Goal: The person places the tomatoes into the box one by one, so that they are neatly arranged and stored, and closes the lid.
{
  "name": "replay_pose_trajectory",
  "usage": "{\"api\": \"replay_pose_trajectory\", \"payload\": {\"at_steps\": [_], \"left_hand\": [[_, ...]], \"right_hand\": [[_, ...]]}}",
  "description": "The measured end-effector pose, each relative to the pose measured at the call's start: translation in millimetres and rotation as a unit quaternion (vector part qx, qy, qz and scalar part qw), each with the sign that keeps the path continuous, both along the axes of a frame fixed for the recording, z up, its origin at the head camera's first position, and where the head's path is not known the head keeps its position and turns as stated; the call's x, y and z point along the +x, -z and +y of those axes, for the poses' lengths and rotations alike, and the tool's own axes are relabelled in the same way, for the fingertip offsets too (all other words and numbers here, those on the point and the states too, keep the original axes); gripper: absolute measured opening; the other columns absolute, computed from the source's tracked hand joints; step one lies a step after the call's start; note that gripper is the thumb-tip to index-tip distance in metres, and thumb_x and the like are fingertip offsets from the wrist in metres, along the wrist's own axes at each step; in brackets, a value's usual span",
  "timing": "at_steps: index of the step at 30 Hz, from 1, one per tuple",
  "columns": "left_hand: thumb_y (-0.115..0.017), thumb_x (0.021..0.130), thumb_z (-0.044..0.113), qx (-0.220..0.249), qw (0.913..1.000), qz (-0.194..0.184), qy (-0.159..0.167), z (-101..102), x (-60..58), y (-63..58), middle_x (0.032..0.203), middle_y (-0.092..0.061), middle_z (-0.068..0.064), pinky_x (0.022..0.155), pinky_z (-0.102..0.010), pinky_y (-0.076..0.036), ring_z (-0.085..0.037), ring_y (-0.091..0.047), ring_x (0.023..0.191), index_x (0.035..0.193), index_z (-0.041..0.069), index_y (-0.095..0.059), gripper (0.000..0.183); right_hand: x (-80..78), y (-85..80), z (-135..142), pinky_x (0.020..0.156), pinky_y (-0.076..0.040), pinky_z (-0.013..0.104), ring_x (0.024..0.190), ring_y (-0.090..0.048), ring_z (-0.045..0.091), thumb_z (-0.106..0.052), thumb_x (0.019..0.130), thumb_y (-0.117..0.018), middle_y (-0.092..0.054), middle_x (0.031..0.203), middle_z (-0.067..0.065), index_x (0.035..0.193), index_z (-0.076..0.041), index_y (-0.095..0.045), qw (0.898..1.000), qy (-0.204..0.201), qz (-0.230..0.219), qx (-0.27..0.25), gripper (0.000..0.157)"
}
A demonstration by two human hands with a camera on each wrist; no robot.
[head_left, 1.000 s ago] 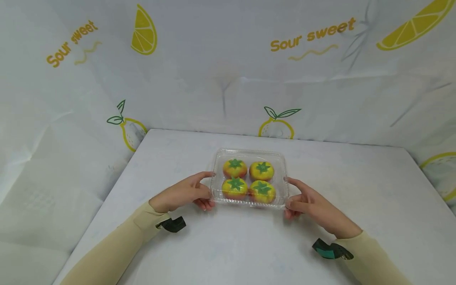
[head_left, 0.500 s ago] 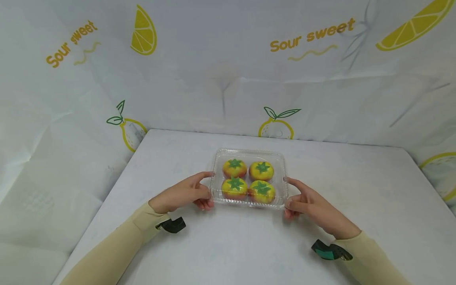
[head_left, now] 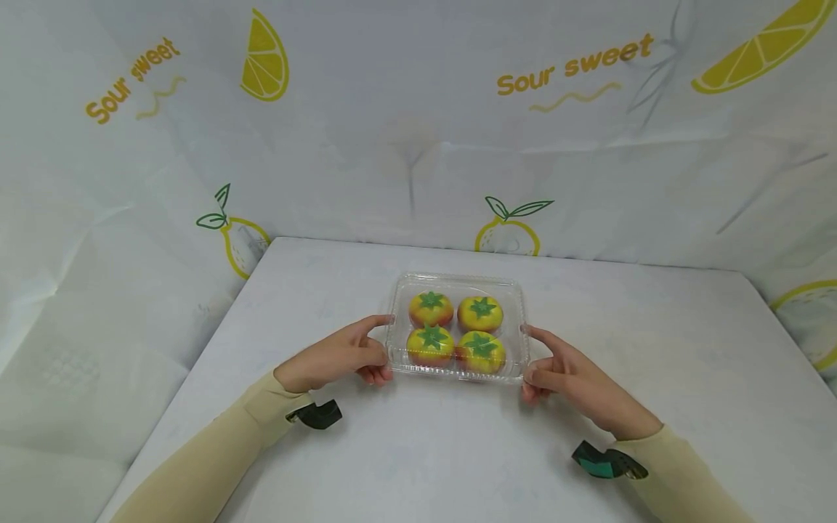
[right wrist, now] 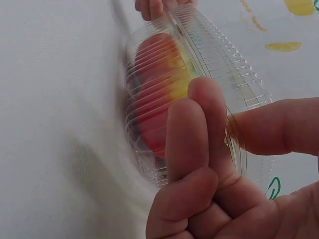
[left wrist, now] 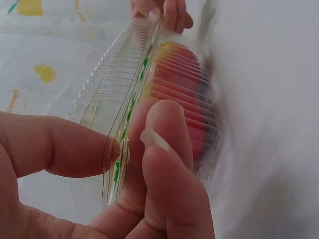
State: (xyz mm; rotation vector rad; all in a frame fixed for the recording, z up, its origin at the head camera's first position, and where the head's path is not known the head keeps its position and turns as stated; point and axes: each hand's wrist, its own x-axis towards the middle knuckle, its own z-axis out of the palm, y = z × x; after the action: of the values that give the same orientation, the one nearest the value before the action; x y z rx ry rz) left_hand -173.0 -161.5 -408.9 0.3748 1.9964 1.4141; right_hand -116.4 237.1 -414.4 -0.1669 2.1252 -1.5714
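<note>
A clear plastic clamshell box (head_left: 458, 285) lies at the middle of the white table, its ribbed lid down. Inside sit several round yellow-and-red fruits (head_left: 431, 346) with green star-shaped leaf tops, like persimmons. My left hand (head_left: 340, 354) pinches the box's left rim. On the opposite side my right hand (head_left: 574, 378) pinches the right rim. Both wrist views show one digit against the lid side of the flange and curled fingers (left wrist: 169, 124) on the other side. Whether the box's underside touches the table cannot be told.
The white table (head_left: 418, 457) runs back to a white cloth wall (head_left: 366, 167) printed with lemons and lettering. Dark wrist devices (head_left: 317, 414) sit on both beige sleeves (head_left: 216, 450).
</note>
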Motion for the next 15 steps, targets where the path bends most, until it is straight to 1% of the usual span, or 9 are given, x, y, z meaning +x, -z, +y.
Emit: {"api": "replay_pose_trajectory", "payload": {"at_steps": [6, 15], "left_hand": [[-0.060, 0.101, 0.014, 0.005, 1.0000, 0.001, -0.002, 1.1, 0.4, -0.4, 0.095, -0.078, -0.007, 0.083, -0.032, -0.063, -0.020, -0.072, 0.084, 0.170, 0.008, -0.022, 0.079], [-0.060, 0.102, 0.015, 0.007, 0.9999, 0.006, 0.006, 0.3, 1.7, -2.4, 0.095, -0.077, -0.008, 0.085, -0.032, -0.062, -0.019, -0.072, 0.085, 0.170, 0.005, -0.019, 0.080]], "right_hand": [[0.0, 0.6, 0.2, 0.084, -0.061, 0.029, 0.085, -0.071, 0.019, -0.013, 0.107, -0.061, -0.073, 0.090, 0.011, 0.172, -0.003, -0.008, 1.000, -0.001, 0.005, -0.011, 0.085], [-0.1, 1.3, 0.5, 0.088, -0.060, 0.028, 0.088, -0.071, 0.021, -0.016, 0.107, -0.062, -0.074, 0.091, 0.011, 0.173, -0.007, -0.007, 1.000, 0.003, -0.005, -0.007, 0.086]]}}
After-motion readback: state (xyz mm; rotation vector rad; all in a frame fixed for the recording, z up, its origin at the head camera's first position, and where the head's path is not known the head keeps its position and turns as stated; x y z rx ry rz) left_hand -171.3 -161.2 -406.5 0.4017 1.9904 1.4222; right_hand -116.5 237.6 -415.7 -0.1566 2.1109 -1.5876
